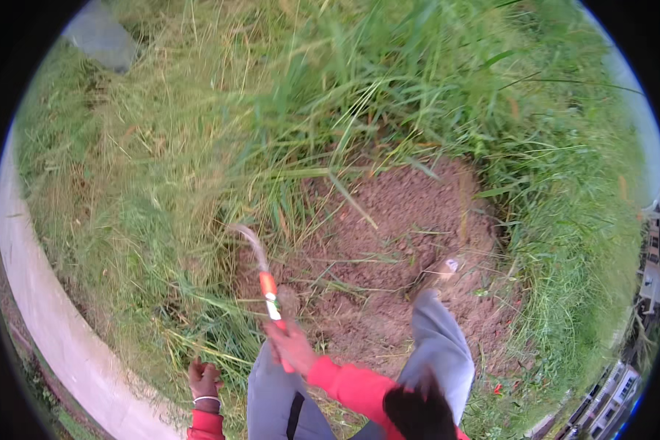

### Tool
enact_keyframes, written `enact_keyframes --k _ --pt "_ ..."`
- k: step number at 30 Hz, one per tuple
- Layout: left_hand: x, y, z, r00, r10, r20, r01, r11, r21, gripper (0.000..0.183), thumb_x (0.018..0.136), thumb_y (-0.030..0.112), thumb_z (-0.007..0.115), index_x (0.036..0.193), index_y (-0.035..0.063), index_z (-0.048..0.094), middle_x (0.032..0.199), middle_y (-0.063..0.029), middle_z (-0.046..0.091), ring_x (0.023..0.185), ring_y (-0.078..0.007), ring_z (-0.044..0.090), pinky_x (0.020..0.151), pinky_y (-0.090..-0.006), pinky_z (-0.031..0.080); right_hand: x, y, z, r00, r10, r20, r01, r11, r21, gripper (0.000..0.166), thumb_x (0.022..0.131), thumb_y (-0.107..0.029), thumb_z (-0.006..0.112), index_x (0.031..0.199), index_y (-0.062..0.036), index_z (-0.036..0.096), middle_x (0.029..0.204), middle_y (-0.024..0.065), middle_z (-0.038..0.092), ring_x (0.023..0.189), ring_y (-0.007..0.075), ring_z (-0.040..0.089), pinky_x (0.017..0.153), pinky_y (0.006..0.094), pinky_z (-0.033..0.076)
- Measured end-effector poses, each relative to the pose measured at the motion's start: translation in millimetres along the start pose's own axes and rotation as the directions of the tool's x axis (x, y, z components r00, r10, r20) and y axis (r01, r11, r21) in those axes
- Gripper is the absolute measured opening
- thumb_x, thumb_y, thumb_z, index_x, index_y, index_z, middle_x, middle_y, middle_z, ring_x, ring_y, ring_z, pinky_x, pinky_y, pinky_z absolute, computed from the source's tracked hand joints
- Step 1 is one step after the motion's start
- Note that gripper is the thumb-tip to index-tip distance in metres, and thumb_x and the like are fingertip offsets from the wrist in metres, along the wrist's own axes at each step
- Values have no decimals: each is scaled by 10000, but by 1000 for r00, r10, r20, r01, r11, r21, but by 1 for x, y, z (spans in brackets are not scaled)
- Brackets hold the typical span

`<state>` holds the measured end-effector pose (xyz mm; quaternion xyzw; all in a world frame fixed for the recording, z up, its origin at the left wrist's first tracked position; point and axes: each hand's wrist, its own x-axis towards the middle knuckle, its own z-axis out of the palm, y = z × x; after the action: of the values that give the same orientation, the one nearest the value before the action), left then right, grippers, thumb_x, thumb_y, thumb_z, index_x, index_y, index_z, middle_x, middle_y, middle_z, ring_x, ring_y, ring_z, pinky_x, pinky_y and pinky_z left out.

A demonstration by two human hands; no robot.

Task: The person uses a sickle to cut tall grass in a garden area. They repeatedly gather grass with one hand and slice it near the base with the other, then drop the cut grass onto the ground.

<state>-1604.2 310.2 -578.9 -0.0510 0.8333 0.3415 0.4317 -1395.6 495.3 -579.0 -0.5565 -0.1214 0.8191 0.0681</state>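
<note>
My right hand [292, 346] is closed round the red and white handle of a sickle [269, 291]. The sickle's curved metal blade points up and to the left, against the edge of the tall grass [192, 220]. Lower left, beside my left knee, is my left hand [204, 378] with curled fingers and a pale band at the wrist; whether it grips any grass stems cannot be told. Both arms wear red sleeves. Bare reddish-brown soil [412, 203] lies in front of my legs, with loose cut blades of grass on it.
A pale concrete path [60, 341] curves along the left edge. Dense grass surrounds the soil at the top and right. My shod foot [445, 269] stands on the soil. Buildings [616, 396] show at the lower right rim, and a grey object [100, 36] at the upper left.
</note>
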Motion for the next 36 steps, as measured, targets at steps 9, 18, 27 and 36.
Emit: enact_keyframes --k 9,18,27,36 --pt "-30 85 41 979 64 195 -46 994 -100 488 786 114 599 1229 26 415 872 -58 539 623 -129 553 452 -279 491 -122 -35 -66 920 -149 -364 336 779 530 151 876 -218 578 882 -123 461 647 5 459 480 149 448 427 348 429" --pt "-54 150 36 945 119 306 -80 987 -138 426 806 140 615 1187 52 447 878 -65 527 593 -146 569 428 -306 509 -181 -50 -54 857 -214 -470 465 715 522 135 864 -199 572 898 -113 473 666 23 468 521 162 464 470 356 450" --pt "-65 191 53 897 204 392 -143 974 -178 439 845 196 582 1230 69 414 869 -47 546 573 -164 581 427 -314 519 -252 -102 -79 750 -411 -519 662 481 575 202 870 -253 579 938 -122 442 679 33 471 496 162 473 442 356 476" --pt "-69 222 59 888 196 417 -135 976 -171 474 843 194 603 1248 62 397 884 -70 556 577 -181 583 411 -306 498 -321 -88 -160 550 -322 -771 835 179 521 321 859 -411 570 762 -134 438 593 -19 421 489 147 446 455 305 451"
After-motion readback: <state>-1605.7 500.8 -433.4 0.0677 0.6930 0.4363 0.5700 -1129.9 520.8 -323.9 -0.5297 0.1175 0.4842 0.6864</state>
